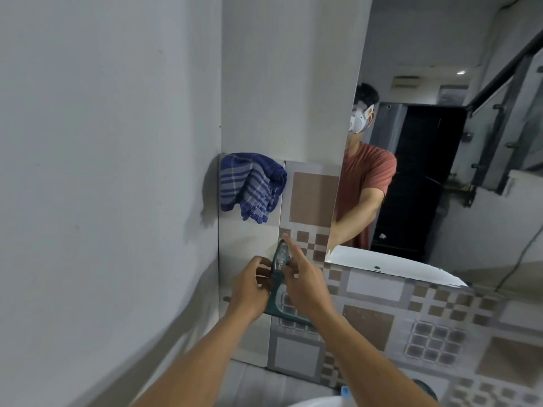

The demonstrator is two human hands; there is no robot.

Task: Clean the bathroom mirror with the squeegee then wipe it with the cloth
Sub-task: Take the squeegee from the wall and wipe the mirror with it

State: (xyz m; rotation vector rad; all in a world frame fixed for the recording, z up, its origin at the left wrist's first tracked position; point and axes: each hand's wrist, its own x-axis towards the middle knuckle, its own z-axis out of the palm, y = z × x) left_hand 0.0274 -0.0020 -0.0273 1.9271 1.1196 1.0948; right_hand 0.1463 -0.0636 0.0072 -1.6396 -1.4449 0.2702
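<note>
Head view: squeegee [278, 284] between left hand [249, 290] and right hand [305, 284].

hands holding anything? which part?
Both hands, left hand and right hand, are on the green squeegee, around its handle; the blade end is below them. The exact grip is unclear.

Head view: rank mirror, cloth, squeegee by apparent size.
1. mirror, by far the largest, running off the right edge.
2. cloth, blue striped, hanging on the wall.
3. squeegee, but both hands cover part of it, so its full extent is unclear; its gap to the cloth is unsure.
</note>
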